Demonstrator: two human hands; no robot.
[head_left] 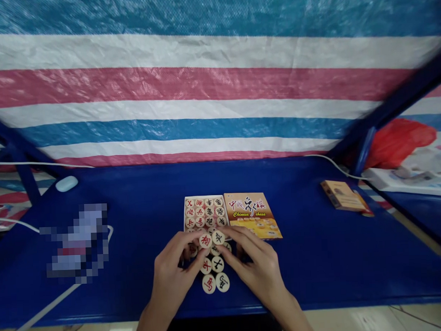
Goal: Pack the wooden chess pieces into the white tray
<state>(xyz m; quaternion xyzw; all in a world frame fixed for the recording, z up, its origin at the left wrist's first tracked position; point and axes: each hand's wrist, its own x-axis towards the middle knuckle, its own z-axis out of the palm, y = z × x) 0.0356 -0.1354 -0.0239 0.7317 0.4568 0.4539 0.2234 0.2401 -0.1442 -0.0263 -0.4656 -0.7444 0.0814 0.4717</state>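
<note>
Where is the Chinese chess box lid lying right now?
In the head view, the orange box lid lies flat on the blue table just right of centre, directly beside the open tray of pieces and just beyond the right hand.

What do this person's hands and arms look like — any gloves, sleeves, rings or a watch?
Both are bare. The left hand and the right hand wear no gloves, and no ring shows on the fingers. The forearms entering from the bottom edge are uncovered: no sleeve, watch or bracelet on the parts in view. Nails look short and unpainted, though the picture is too soft to be sure.
</note>
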